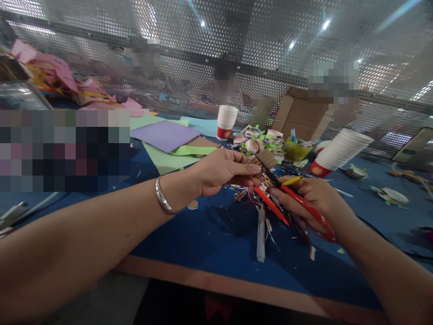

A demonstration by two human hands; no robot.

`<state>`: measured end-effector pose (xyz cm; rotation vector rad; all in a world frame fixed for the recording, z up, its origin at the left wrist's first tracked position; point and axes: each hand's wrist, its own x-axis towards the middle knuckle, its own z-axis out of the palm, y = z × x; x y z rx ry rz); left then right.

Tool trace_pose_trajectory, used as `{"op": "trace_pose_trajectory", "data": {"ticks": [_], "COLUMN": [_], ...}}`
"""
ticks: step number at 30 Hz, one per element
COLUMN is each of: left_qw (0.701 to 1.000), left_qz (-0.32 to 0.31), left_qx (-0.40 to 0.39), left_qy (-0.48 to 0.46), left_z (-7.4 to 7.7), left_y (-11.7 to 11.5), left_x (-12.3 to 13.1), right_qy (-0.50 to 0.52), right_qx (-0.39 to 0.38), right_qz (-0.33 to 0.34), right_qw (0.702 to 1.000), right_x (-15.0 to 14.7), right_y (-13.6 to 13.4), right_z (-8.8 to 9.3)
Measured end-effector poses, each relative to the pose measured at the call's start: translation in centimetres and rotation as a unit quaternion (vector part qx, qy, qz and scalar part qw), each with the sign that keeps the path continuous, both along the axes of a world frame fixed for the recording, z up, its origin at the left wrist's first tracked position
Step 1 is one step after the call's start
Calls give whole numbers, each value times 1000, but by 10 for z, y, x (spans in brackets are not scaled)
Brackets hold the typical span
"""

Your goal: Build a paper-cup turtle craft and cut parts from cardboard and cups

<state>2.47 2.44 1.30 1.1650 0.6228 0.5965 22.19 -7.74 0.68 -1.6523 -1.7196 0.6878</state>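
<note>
My left hand, with a silver bangle on its wrist, pinches a small piece of brown cardboard. Red-handled scissors are in my right hand, their dark blades meeting the cardboard's near edge. A yellow pen-like stick also pokes out from the right hand's fingers. Below the hands lie an orange-red strip and a white marker among paper scraps. Whether the blades have cut into the cardboard is hard to make out.
Coloured paper sheets lie at the left. Paper cup stacks stand at the back and tilt at the right. Small paper-cup turtles are heaped behind my hands. A perforated metal screen rises behind the blue table.
</note>
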Motion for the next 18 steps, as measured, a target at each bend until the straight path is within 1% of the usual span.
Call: {"op": "trace_pose_trajectory", "data": {"ticks": [3, 6, 9, 12, 15, 18], "left_qw": [1000, 999, 999, 999, 999, 999], "left_qz": [-20, -38, -42, -44, -34, -10], "left_qx": [-5, 6, 13, 5, -21, -47], "left_qy": [-3, 3, 15, 24, 16, 1], "left_z": [0, 1, 3, 3, 0, -3], "left_y": [0, 0, 1, 1, 1, 0], "left_x": [-1, -2, -2, -1, 2, 5], "right_qy": [8, -23, -58, -71, -72, -61], "right_qx": [4, 32, 39, 45, 57, 33], "right_qz": [0, 24, 26, 21, 20, 15], "right_qw": [1000, 999, 997, 996, 996, 997], "right_x": [0, 0, 0, 0, 1, 2], "right_y": [2, 3, 2, 2, 4, 6], "right_z": [-3, -2, 0, 0, -3, -4]}}
